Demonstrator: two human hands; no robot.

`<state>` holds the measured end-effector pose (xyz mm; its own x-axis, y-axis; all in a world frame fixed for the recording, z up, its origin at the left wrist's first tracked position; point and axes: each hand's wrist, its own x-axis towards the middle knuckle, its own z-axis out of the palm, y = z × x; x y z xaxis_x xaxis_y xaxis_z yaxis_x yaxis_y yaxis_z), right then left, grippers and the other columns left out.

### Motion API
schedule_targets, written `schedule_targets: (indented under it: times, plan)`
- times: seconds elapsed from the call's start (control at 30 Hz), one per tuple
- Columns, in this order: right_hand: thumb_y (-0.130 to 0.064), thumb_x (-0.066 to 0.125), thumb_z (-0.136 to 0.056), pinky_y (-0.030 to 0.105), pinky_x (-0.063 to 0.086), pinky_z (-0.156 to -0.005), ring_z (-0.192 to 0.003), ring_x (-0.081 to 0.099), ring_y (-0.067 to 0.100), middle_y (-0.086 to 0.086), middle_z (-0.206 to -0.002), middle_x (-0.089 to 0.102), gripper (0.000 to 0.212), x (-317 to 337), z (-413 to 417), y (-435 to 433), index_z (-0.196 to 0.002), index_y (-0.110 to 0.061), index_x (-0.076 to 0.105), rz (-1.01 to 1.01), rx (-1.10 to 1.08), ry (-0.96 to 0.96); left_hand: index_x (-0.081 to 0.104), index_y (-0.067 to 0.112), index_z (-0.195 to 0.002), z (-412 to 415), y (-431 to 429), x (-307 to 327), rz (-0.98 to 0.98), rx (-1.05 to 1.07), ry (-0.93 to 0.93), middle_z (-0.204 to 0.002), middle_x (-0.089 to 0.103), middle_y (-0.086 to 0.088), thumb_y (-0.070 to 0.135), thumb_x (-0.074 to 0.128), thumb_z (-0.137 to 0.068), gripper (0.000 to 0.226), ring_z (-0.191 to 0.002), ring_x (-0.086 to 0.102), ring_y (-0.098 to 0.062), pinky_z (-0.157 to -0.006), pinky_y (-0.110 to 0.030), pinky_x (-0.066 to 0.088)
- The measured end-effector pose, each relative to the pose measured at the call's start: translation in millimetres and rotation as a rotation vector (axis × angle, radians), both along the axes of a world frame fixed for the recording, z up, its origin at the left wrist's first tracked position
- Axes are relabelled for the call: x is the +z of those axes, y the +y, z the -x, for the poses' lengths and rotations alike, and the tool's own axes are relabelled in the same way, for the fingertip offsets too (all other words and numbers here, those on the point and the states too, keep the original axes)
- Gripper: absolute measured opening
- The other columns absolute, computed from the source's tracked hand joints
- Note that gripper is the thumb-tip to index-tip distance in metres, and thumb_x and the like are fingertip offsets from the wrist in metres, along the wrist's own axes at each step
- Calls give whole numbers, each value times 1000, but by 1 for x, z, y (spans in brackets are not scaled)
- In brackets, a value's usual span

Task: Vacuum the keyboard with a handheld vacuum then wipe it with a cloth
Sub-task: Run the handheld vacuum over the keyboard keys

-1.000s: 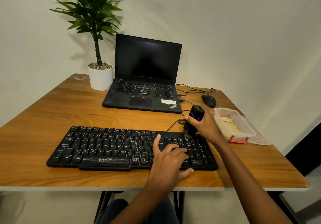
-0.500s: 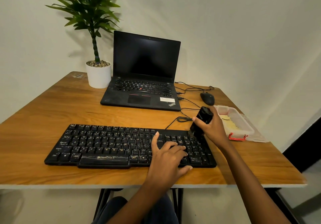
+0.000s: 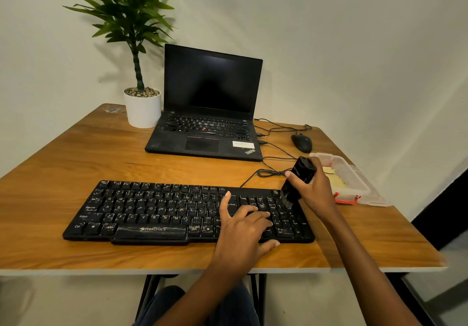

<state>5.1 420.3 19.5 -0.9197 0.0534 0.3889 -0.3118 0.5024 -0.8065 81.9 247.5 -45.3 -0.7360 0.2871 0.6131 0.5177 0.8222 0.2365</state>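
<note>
A black keyboard (image 3: 157, 211) lies across the front of the wooden table (image 3: 76, 158). My right hand (image 3: 316, 191) grips a small black handheld vacuum (image 3: 298, 177), tilted, with its brush end down on the keys at the keyboard's far right corner. My left hand (image 3: 243, 232) rests on the right part of the keyboard, fingers spread over the keys and thumb at the front edge. A yellowish cloth (image 3: 335, 180) lies inside a clear plastic box (image 3: 354, 181) to the right of the keyboard.
An open black laptop (image 3: 210, 113) stands at the back of the table with a potted plant (image 3: 141, 105) to its left. A black mouse (image 3: 301, 143) and loose cables (image 3: 276, 148) lie at the back right. The table's right edge is close to the box.
The vacuum in my right hand has shifted a little to the right along the keyboard's far right corner. My left hand stays on the keys. The camera has moved slightly.
</note>
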Motion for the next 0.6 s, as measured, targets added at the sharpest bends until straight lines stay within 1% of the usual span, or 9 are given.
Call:
schedule_targets:
  times: [0.07,0.13,0.23,0.33,0.4,0.47,0.53,0.6]
  plan:
    - [-26,67,-82,30,52,-78,-95,56,11,-9,-97,56,34,-1,-1,1,-106,-24,44,3,37,-57,72,34,-85,0,0,0,6,11,-1,-97,69,20,61,62,-69,33,-97,62,-3,-107,-54,10]
    - [-26,67,-82,34,50,-83,-99,54,15,-8,-100,55,35,1,-1,3,-108,-25,44,-15,52,-103,73,34,-85,0,0,1,14,12,-2,-97,69,19,60,71,-65,33,-98,62,-4,-106,-55,11]
    - [-25,68,-82,32,50,-81,-97,54,15,-12,-94,54,34,4,-2,2,-105,-25,43,-32,19,-31,73,33,-85,1,0,0,11,6,3,-96,70,19,59,76,-61,36,-97,63,-4,-107,-54,10]
    - [-26,68,-81,34,50,-82,-91,55,9,-11,-95,55,29,3,-5,5,-99,-30,45,-7,65,-82,73,33,-84,1,0,0,-5,2,8,-96,70,19,59,76,-60,36,-96,62,-4,-108,-53,8]
    - [-28,67,-82,33,50,-83,-91,54,8,-12,-96,54,31,4,-6,6,-103,-29,45,-44,79,-130,73,32,-83,0,0,0,-8,6,14,-95,70,18,59,76,-60,36,-96,63,-4,-107,-54,9]
    - [-30,68,-81,29,50,-79,-91,55,6,-15,-95,54,36,4,-7,5,-106,-26,44,-58,41,-88,73,32,-84,1,0,0,-9,5,25,-96,70,18,58,74,-63,33,-96,63,-4,-106,-54,11]
    - [-31,69,-80,27,50,-75,-89,56,6,-12,-94,56,36,2,-11,2,-105,-25,44,-23,16,-38,73,32,-85,0,0,0,-10,2,26,-96,70,18,58,68,-65,33,-97,62,-5,-107,-54,10]
    - [-30,68,-80,28,50,-76,-91,57,6,-9,-95,58,34,0,-15,2,-106,-24,46,38,29,-75,73,32,-85,0,0,-1,-13,2,25,-96,70,18,58,69,-64,33,-97,62,-5,-107,-54,10]
